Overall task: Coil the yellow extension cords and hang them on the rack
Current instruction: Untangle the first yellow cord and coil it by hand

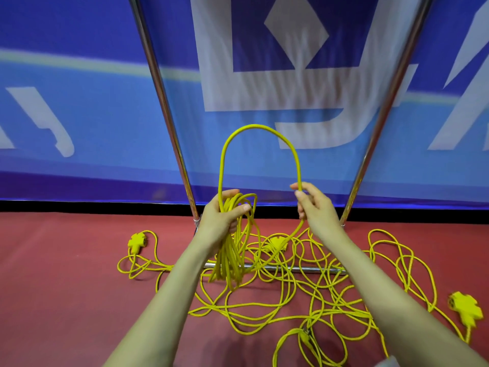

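My left hand (225, 217) grips a bundle of yellow cord loops (230, 258) that hangs down from the fist. From it one strand arches up as a tall loop (260, 127) and comes down into my right hand (311, 203), which pinches it between thumb and fingers. Below, the loose yellow extension cords (312, 295) lie tangled on the red floor. The chrome rack stands just behind my hands, with its left upright (169, 123), right upright (383, 117) and low base bar (299, 268).
Yellow multi-outlet heads lie on the floor at left (137, 242), in the middle (276, 242) and at right (467, 308). A blue banner wall (79, 115) with white shapes stands behind the rack. Red floor (66, 274) stretches to the left.
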A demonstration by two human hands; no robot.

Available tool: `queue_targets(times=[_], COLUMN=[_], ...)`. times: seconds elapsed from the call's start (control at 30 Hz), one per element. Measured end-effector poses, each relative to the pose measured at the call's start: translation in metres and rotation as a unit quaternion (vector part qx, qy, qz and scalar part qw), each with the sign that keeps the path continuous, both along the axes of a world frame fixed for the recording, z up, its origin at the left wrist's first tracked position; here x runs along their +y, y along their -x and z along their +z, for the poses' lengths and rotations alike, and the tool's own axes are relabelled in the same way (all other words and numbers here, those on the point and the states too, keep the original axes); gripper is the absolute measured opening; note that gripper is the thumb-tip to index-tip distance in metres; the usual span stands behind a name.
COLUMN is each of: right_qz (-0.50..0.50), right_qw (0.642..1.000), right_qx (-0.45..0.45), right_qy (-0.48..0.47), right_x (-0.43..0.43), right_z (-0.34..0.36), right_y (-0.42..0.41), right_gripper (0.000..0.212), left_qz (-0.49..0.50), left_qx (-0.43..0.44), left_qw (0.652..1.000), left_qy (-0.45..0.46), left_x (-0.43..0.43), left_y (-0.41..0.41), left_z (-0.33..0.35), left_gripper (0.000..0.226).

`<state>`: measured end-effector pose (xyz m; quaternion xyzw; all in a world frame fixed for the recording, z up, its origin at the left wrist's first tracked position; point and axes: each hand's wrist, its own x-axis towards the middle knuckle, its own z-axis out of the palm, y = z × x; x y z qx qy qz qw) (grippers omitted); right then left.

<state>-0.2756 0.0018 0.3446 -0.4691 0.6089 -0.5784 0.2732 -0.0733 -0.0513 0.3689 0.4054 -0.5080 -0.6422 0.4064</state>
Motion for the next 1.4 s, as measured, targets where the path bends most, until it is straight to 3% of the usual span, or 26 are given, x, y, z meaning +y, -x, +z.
queue_targets(times=[0.17, 0.27, 0.33, 0.47, 0.57, 0.7, 0.87, 0.93, 1.0, 1.1, 1.2, 1.27, 1.4], right_qz=[-0.009, 0.063, 0.073, -0.078, -0.139, -0.120, -0.107, -0.087, -0.052, 0.050, 0.146, 0.129, -0.021], right_qw=[0.989, 0.958, 0.941, 0.959, 0.946, 0.919, 0.888, 0.893, 0.900, 0.865, 0.823, 0.840, 0.940], right_qx=[0.122, 0.194, 0.231, 0.194, 0.211, 0.264, 0.309, 0.299, 0.282, 0.302, 0.299, 0.279, 0.158], right_qy=[-0.079, -0.202, -0.235, -0.193, -0.201, -0.267, -0.324, -0.324, -0.329, -0.397, -0.460, -0.447, -0.301], right_x=[-0.003, 0.002, 0.004, -0.001, 0.000, 0.005, 0.013, 0.013, 0.012, 0.017, 0.022, 0.022, 0.013], right_z=[-0.008, -0.022, -0.030, -0.027, -0.031, -0.058, -0.082, -0.083, -0.083, -0.087, -0.093, -0.093, -0.063], right_y=[0.004, 0.002, 0.001, 0.015, 0.030, 0.036, 0.040, 0.039, 0.038, 0.037, 0.038, 0.041, 0.042], right_gripper=[0.016, 0.012, 0.012, 0.018, 0.016, 0.016, 0.019, 0.019, 0.022, 0.026, 0.020, 0.022, 0.014], left_qz=[0.030, 0.025, 0.009, -0.025, -0.072, -0.128, -0.147, -0.145, -0.139, -0.124, -0.106, -0.075, -0.027], left_qx=[0.030, 0.090, 0.100, 0.058, 0.030, 0.032, 0.110, 0.148, 0.188, 0.264, 0.327, 0.310, 0.134], left_qw=[0.999, 0.995, 0.994, 0.997, 0.995, 0.990, 0.983, 0.978, 0.971, 0.952, 0.932, 0.942, 0.991], left_qy=[-0.013, -0.026, -0.031, -0.052, -0.056, -0.046, -0.019, -0.033, -0.057, -0.094, -0.112, -0.102, 0.009], left_x=[-0.003, -0.004, -0.006, -0.004, 0.002, 0.004, -0.003, -0.008, -0.012, -0.019, -0.023, -0.023, -0.017], left_y=[-0.006, -0.009, -0.012, -0.014, -0.015, -0.024, -0.042, -0.045, -0.045, -0.046, -0.048, -0.046, -0.036], left_z=[0.000, 0.007, 0.013, 0.017, 0.015, 0.019, 0.027, 0.028, 0.028, 0.027, 0.025, 0.026, 0.022], left_gripper=[0.044, 0.038, 0.029, 0.023, 0.020, 0.038, 0.060, 0.079, 0.083, 0.077, 0.054, 0.042, 0.021])
